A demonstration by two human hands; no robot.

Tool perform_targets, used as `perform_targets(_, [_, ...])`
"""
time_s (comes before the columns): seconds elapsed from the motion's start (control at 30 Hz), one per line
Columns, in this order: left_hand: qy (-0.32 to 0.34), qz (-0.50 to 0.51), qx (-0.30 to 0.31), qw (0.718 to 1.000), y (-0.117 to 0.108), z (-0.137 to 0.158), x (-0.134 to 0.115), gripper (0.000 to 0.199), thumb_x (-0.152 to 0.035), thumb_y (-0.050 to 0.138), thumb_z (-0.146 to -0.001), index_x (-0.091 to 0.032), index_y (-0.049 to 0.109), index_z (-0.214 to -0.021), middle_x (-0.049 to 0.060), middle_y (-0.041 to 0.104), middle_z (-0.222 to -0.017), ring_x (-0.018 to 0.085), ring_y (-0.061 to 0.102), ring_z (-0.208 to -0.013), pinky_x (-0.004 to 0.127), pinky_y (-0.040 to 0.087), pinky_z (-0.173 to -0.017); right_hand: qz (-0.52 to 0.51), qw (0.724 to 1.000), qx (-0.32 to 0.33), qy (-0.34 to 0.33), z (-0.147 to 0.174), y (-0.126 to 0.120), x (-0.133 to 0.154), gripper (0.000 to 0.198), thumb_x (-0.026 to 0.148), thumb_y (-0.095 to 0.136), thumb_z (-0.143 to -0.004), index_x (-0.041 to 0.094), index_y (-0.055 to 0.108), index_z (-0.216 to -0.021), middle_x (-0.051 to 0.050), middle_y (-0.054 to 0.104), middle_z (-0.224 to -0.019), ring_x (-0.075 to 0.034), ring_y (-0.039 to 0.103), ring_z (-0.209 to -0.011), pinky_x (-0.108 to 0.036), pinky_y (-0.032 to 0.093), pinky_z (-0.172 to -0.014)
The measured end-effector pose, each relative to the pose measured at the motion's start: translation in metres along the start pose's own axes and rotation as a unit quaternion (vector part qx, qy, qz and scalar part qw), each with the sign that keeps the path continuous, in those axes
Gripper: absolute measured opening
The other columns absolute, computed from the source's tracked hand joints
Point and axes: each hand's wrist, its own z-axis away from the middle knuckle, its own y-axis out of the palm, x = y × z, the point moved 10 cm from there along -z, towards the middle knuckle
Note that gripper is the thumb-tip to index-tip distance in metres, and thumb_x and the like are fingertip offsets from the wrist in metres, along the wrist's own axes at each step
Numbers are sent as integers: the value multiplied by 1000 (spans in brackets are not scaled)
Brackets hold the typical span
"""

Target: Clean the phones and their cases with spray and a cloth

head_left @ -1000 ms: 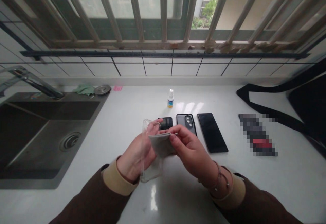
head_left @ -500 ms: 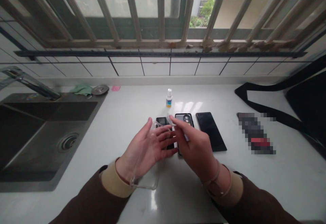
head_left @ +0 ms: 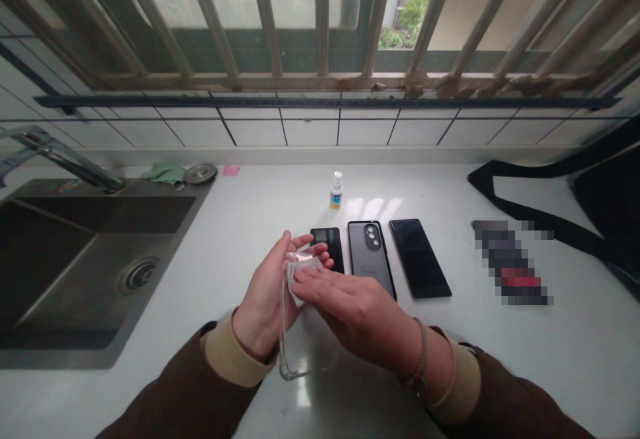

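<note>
The right hand's (head_left: 357,302) nearly straight fingers press a pale cloth (head_left: 296,297) against the clear case (head_left: 283,340); whether they pinch it, I cannot tell. The left hand (head_left: 264,302) holds that case, fingers loosely curled. Beyond it, on the bench (head_left: 240,226), stands a spray bottle (head_left: 335,194).

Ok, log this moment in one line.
left hand: holding clear plastic phone case | right hand: fingers on pale grey cloth against case | beyond hands: small white-capped bottle, upright
</note>
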Motion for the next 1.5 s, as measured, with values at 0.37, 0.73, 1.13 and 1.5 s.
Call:
perform_targets(0.37, [91, 60, 8, 994, -8, -10, -45, 34, -38, 54, -112, -12, 70, -96, 17, 78, -92, 26, 81, -86, 42, 69, -86, -229, 971, -9, 68, 2, -10, 7, 37, 12, 62, -106, 24, 74, -138, -3, 88, -116, -15, 86, -99, -22, 69, -93])
perform_targets(0.73, [49, -59, 111, 991, 19, 1, -4, 44, -50, 50, -113, -14, 73, -104, 12, 77, -95, 21, 78, -87, 37, 67, -90, -55, 991, -102, 67, 3, -15, -11, 42, 6, 56, -107, 18, 72, -144, -12, 77, -144, -21, 71, -138, -37, 59, -120])
perform_targets(1.13, [124, 112, -37, 985, -20, -8, -55, 41, -44, 60, -110, -19, 61, -77, 6, 71, -79, 21, 77, -82, 50, 66, -101, 18, 988, 42, -147, 6, 8, 53, 21, 21, 63, -112, 23, 77, -127, 0, 75, -147, -16, 63, -148, -35, 41, -134])
perform_targets(1.5, [-53, -2, 99, 994, 25, 9, -4, 48, -61, 44, -111, -23, 62, -134, 19, 78, -107, 31, 82, -83, 47, 67, -77, 74, 985, -13, -156, 1, -12, 53, 23, 18, 67, -108, 17, 78, -128, -6, 78, -141, -26, 71, -139, -39, 52, -127])
